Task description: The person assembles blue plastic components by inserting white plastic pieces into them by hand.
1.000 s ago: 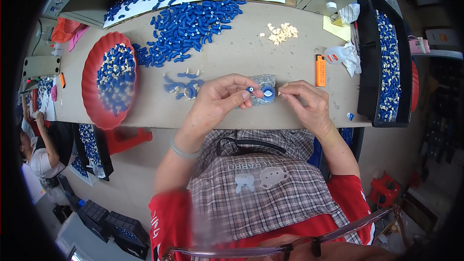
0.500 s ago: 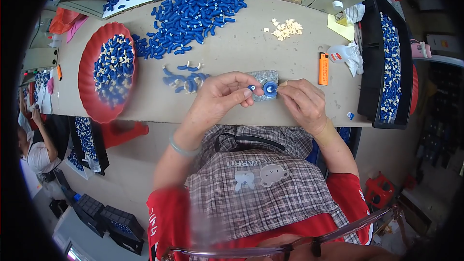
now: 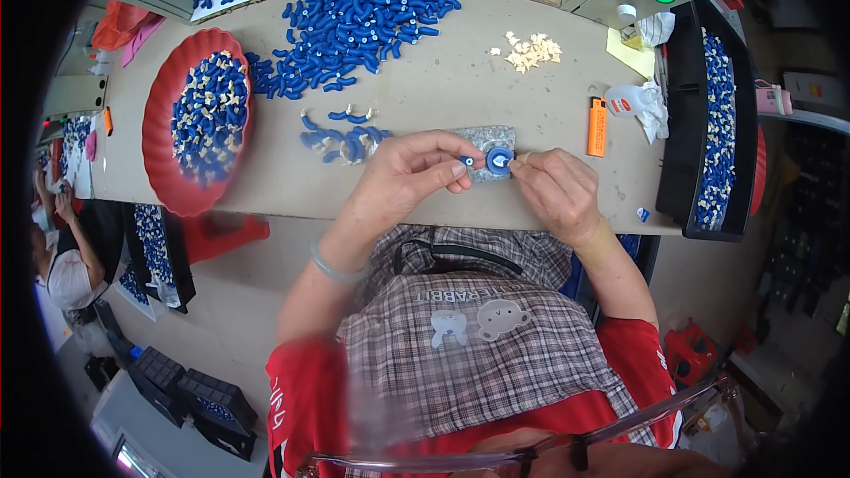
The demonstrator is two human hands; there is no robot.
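My left hand pinches a small blue curved tube, its pale end facing the dish. Close beside it is a round blue dish with something white inside, resting on a grey speckled slab. My right hand is closed at the dish's right rim, thumb and fingertips pressed together. What they pinch is too small to name. Left of my left hand lie several blue tubes with cream tips. Farther off are a large heap of blue tubes and a small pile of cream pieces.
At the left stands a red scalloped bowl of tipped tubes. To the right are an orange box, a white bottle, crumpled tissue and a black tray of blue and cream pieces. A co-worker is at far left.
My right fingertips have shifted slightly at the dish's rim, and more white shows inside it. My left hand keeps its pinch on the tube. The whole view has shifted a little.
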